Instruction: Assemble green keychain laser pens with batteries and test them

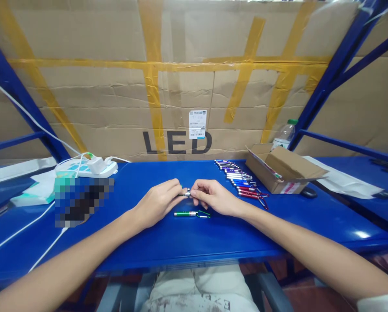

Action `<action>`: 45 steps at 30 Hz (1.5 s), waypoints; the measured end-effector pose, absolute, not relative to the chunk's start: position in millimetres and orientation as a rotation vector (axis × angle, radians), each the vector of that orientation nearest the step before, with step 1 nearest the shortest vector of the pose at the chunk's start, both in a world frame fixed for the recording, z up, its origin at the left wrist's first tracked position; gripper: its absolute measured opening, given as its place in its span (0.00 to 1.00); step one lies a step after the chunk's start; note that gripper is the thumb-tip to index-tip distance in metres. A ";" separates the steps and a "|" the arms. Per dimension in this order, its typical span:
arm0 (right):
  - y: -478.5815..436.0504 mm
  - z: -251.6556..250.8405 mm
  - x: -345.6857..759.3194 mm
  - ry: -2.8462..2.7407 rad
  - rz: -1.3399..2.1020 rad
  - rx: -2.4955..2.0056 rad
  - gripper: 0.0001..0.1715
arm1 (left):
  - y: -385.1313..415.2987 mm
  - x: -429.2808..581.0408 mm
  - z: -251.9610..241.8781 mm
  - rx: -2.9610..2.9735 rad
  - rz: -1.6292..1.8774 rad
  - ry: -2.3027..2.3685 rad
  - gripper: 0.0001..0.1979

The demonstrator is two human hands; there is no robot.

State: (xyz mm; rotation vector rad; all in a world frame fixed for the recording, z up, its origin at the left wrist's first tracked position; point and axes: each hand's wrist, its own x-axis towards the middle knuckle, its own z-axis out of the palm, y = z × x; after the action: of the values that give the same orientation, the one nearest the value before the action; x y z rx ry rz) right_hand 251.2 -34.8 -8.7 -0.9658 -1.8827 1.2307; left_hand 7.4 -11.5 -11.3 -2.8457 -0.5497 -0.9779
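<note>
Left hand: the left hand rests on the desk near its middle, fingers curled, pinching one end of a small torch.
Right hand: the right hand meets it from the other side, fingertips closed on the same small torch; the two hands almost touch.
Small torch: held between both hands just above the desk top, mostly hidden by the fingers, with only a short silvery part showing.
Green torch: a green torch with a clip lies flat on the desk just in front of the hands, toward the near edge, touched by neither.
Row of torches: a row of torches in mixed colours lies side by side, running from the far edge toward the right hand.
Cardboard box: an open cardboard box stands beside that row, nearer the far right corner, with a bottle behind it.
Power strip: a white power strip sits at the far left, and its cable trails to the near left edge.
Backdrop: a taped cardboard wall stands along the far edge.
</note>
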 end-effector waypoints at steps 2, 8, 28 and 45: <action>-32.7 -7.9 254.2 -1.905 1.209 -0.945 0.21 | -10.4 8.0 -10.9 -2.839 -0.977 -0.542 0.11; -15.0 -4.6 289.2 -2.023 0.316 -1.145 0.13 | 0.5 5.7 -12.7 -2.941 -1.127 -0.838 0.11; -8.5 -18.2 308.0 -2.501 0.275 -1.141 0.12 | -5.1 10.0 -7.0 -3.147 -1.087 -1.184 0.12; -8.4 -18.8 299.8 -2.379 0.319 -0.971 0.23 | -7.3 9.8 -5.8 -3.195 -1.018 -1.115 0.15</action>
State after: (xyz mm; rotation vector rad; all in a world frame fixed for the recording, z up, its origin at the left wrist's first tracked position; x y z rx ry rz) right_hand 299.8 -8.4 -18.8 -0.9714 -2.3792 0.3189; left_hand 9.8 -7.3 -5.8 -3.1949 -1.1148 -1.0177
